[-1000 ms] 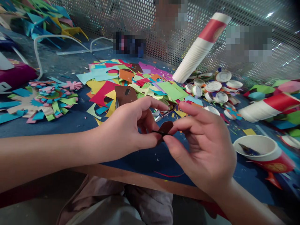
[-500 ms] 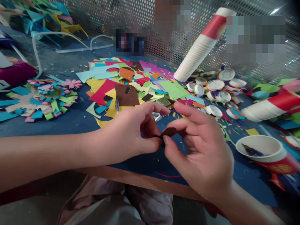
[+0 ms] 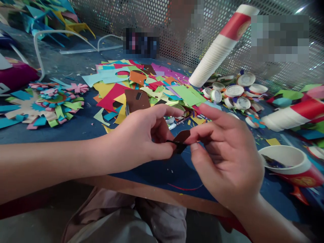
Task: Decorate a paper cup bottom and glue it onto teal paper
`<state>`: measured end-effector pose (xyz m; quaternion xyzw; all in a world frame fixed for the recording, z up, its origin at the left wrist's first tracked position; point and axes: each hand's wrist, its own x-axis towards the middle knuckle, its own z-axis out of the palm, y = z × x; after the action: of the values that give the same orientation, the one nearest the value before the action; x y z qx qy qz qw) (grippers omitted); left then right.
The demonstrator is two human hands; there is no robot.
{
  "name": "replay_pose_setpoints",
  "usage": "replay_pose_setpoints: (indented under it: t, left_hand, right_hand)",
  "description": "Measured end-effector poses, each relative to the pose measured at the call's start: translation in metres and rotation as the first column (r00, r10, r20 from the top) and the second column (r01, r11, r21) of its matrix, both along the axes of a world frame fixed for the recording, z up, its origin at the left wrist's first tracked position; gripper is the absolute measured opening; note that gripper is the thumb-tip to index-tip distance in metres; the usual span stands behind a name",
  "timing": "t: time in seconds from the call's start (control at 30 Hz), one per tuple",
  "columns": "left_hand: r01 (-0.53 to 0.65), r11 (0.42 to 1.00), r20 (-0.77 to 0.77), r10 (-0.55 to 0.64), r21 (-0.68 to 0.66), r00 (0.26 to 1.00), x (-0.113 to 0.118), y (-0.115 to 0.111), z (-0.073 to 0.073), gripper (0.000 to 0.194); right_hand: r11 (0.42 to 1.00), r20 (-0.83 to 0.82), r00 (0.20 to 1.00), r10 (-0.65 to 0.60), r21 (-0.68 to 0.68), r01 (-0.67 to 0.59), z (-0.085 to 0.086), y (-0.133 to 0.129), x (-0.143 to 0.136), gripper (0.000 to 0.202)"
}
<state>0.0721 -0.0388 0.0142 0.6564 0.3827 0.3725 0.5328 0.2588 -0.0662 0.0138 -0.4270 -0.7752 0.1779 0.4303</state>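
My left hand (image 3: 141, 138) pinches a small folded piece of dark brown paper (image 3: 182, 136) between thumb and fingers, over the front of the table. A narrow black part of it (image 3: 180, 147) sticks out below the brown flap. At its right edge is my right hand (image 3: 227, 158), palm turned inward and fingers loosely spread. The tips of its thumb and index finger come close to the paper, but they do not close round it. Behind my hands lies a larger brown sheet (image 3: 141, 101) with a small black rectangle (image 3: 138, 96) on it.
A heap of coloured paper scraps (image 3: 113, 77) covers the middle. A tall leaning stack of paper cups (image 3: 212, 54) stands behind small cup-like rounds (image 3: 234, 91). A tilted cup (image 3: 283, 172) lies at right, paper-strip flowers (image 3: 55, 101) at left. The table edge (image 3: 152, 190) runs in front.
My right hand has moved to the right, its thumb sliding off the folded paper. More of the brown and black piece now shows. My left hand still holds it.
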Motion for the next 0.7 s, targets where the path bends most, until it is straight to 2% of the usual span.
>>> replay_pose_setpoints:
  t: [0.07,0.13,0.17,0.23,0.3,0.37,0.5,0.6,0.7]
  left_hand:
    - [-0.018,1.000,0.032,0.018,0.016,0.999,-0.001,0.002,0.002,0.050]
    - [-0.070,0.997,0.073,0.067,0.037,0.995,-0.004,0.006,0.003,0.048]
    - [-0.108,0.993,0.085,0.103,0.055,0.991,-0.006,0.009,0.004,0.047]
    - [-0.188,0.978,0.088,0.180,0.089,0.980,-0.009,0.016,0.003,0.043]
    - [-0.248,0.963,0.095,0.238,0.108,0.967,-0.013,0.023,0.002,0.038]
    - [-0.263,0.960,0.116,0.251,0.095,0.961,-0.015,0.029,0.000,0.035]
    - [-0.131,0.991,0.103,0.128,0.015,0.986,-0.016,0.031,-0.001,0.006]
    - [-0.073,0.997,0.060,0.072,0.022,0.996,-0.016,0.029,0.000,0.013]
    - [-0.091,0.995,-0.018,0.092,0.049,0.996,-0.016,0.026,-0.001,0.016]
  right_hand:
    - [0.999,0.003,1.000,-0.029,0.043,0.029,0.004,0.002,0.005,0.052]
    - [0.995,0.087,0.996,0.003,0.099,-0.012,0.009,0.007,0.014,0.035]
    - [0.991,0.177,0.982,0.070,0.101,-0.089,0.012,0.010,0.019,0.025]
    - [0.958,0.382,0.887,0.260,0.012,-0.286,0.016,0.016,0.028,0.013]
    - [0.925,0.493,0.790,0.365,-0.093,-0.369,0.017,0.021,0.033,0.013]
    - [0.938,0.522,0.787,0.329,-0.087,-0.334,0.015,0.023,0.033,0.016]
    - [0.989,0.419,0.903,0.096,0.067,-0.135,0.006,0.026,0.025,0.015]
    - [0.992,0.267,0.962,-0.060,0.123,0.027,0.001,0.026,0.015,0.014]
    - [0.995,0.165,0.984,-0.061,0.088,0.047,-0.003,0.026,0.005,0.015]
